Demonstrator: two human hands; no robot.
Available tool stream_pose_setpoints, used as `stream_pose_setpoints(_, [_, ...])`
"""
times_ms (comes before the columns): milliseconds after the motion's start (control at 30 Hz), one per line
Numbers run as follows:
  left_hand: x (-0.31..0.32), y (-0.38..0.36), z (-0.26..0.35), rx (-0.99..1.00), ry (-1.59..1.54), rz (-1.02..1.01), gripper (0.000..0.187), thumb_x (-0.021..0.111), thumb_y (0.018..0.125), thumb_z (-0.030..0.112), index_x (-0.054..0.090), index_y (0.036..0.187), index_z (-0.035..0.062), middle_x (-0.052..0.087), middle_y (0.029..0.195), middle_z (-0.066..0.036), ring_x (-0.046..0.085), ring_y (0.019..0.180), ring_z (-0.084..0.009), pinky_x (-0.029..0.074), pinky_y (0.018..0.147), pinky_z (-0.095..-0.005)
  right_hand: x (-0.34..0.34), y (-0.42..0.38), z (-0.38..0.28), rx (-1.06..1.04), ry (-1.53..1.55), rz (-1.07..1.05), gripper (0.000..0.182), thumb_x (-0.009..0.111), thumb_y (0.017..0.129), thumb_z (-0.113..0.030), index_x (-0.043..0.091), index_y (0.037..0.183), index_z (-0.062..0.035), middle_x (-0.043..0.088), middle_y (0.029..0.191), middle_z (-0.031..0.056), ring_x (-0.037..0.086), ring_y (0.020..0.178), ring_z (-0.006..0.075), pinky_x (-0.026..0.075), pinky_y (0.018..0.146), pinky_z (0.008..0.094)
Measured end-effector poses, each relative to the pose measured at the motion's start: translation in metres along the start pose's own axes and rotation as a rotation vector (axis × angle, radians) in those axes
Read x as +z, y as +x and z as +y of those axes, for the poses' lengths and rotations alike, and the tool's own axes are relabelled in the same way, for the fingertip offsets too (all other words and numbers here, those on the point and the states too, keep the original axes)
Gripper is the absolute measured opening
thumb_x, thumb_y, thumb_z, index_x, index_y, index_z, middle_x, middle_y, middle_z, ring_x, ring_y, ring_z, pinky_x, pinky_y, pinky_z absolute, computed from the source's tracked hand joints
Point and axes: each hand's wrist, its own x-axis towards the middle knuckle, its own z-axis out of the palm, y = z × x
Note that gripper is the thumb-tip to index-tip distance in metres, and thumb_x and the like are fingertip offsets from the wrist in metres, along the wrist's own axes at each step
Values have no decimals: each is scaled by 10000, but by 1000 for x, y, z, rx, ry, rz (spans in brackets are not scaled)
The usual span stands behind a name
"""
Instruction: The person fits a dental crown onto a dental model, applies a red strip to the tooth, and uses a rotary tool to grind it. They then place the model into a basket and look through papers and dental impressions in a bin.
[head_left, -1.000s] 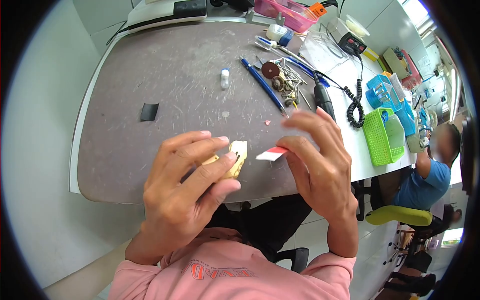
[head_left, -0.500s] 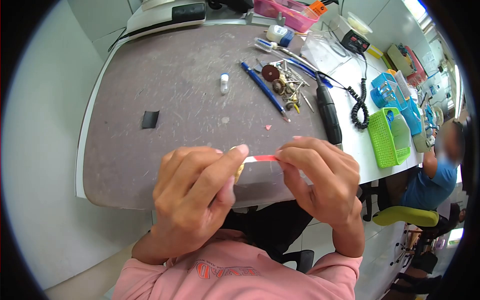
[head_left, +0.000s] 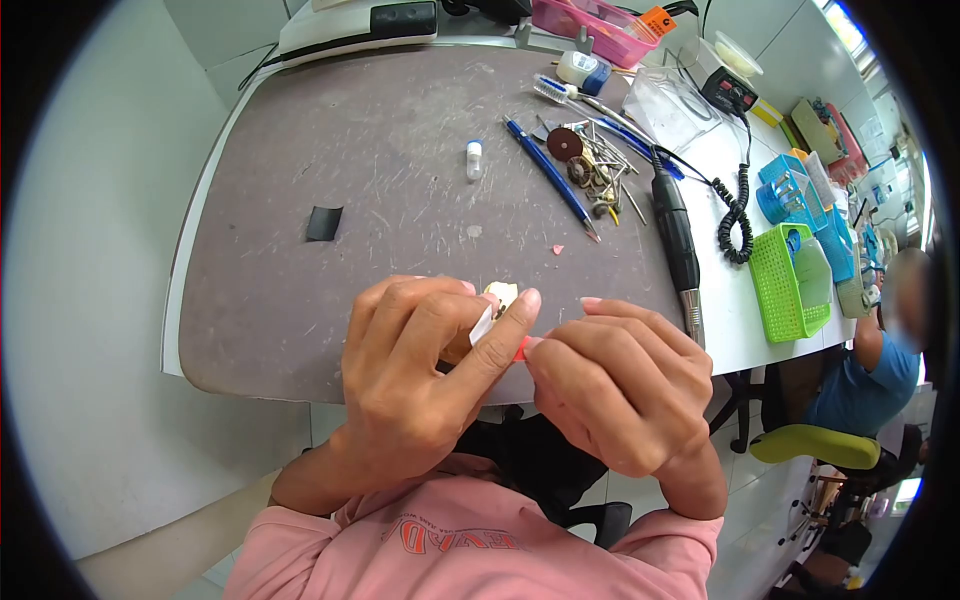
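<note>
My left hand [head_left: 425,350] is closed in a pinch around a small cream-coloured piece [head_left: 501,292] that looks like a plaster dental model, with dark marks on its near side. A thin red-and-white strip [head_left: 482,326] runs against that piece. Its white part sticks up between my left fingers, and its red part shows between the two hands. The red end is pinched by my right hand [head_left: 625,390], whose fingers are curled close beside my left thumb. Much of the piece and the strip is hidden behind my fingers.
On the grey mat lie a dark square [head_left: 323,224], a small capped vial [head_left: 474,160], a blue pencil [head_left: 552,178], several rotary bits [head_left: 605,170] and a pink scrap [head_left: 558,249]. A black handpiece [head_left: 676,235] and green basket [head_left: 785,285] stand right. Another person [head_left: 870,370] sits beyond.
My hands have come closer together, and the stretched strip is now bent at the cream piece. That piece has turned into clearer view. The camera view has shifted slightly.
</note>
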Motion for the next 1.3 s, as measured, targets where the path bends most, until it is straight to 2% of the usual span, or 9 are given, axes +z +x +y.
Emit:
stream_pose_setpoints(267, [5, -4, -3, -17, -11, 46, 379, 779, 669, 71, 756, 1047, 104, 615, 842, -18, 613, 856, -214, 488, 756, -349, -10, 11, 21, 854, 531, -142, 87, 656, 832, -10, 689, 911, -27, 666, 766, 89, 632, 592, 232, 525, 599, 274])
stream_pose_setpoints(333, [4, -6, -5, -41, -25, 67, 386, 787, 664, 74, 757, 1047, 107, 625, 848, -17, 618, 860, -210, 492, 755, -345, -20, 17, 48, 753, 195, -105, 159, 683, 837, -48, 705, 994, -41, 695, 887, 93, 655, 724, 261, 521, 695, 317])
stream_pose_setpoints(400, [3, -6, -5, -50, -70, 75, 389, 798, 658, 86, 758, 1044, 107, 641, 862, -17, 628, 861, -210, 507, 740, -332, -22, 24, 63, 252, -648, -40, 223, 700, 836, -83, 705, 1058, -59, 688, 1011, 101, 642, 904, 288, 486, 834, 367])
stream_pose_setpoints(533, [0, -6, -6, -95, -125, 67, 378, 795, 663, 90, 758, 1039, 89, 646, 852, -26, 634, 855, -223, 521, 728, -332, -21, 19, 23, 300, 176, -288, 240, 721, 772, 11, 705, 1008, -30, 674, 1037, 146, 660, 929, 272, 516, 797, 343])
stream_pose_setpoints(633, [0, -6, -8, -90, -136, 61, 371, 793, 665, 100, 758, 1033, 74, 647, 842, -36, 635, 848, -233, 530, 715, -331, 5, 2, 4, 417, 404, -149, 284, 769, 690, -18, 705, 959, -84, 670, 986, 68, 641, 837, 228, 487, 799, 350])
stream_pose_setpoints(867, [-2, -5, -13, -95, -205, 47, 388, 794, 681, 138, 745, 1057, 52, 652, 833, -51, 644, 850, -241, 535, 707, -326, 7, 3, 11, 272, 450, -117, 262, 744, 670, 55, 701, 917, -22, 650, 897, 133, 643, 783, 226, 516, 729, 317])
stream_pose_setpoints(1167, [-11, -10, -25, -98, -302, 0, 507, 858, 651, 178, 670, 1093, 14, 698, 1021, -121, 683, 946, -271, 562, 821, -391, -3, -10, 15, 546, 1023, -25, 140, 518, 822, 72, 449, 918, -2, 606, 843, 182, 669, 801, 296, 556, 760, 382])
stream_pose_setpoints(1233, [-9, -13, -28, -40, -272, -27, 465, 857, 651, 155, 679, 1060, 24, 694, 1025, -125, 682, 953, -274, 565, 841, -404, -1, -12, 10, 752, 910, 114, 276, 508, 616, 153, 560, 872, 63, 649, 803, 177, 621, 675, 196, 509, 637, 281])
stream_pose_setpoints(1300, [-5, -15, -30, -15, -283, 8, 462, 852, 634, 117, 686, 1059, 39, 688, 1025, -113, 676, 962, -281, 569, 851, -422, 0, -12, 14, 668, 835, 22, 261, 521, 614, 146, 594, 853, 70, 646, 779, 166, 606, 659, 190, 481, 605, 271])
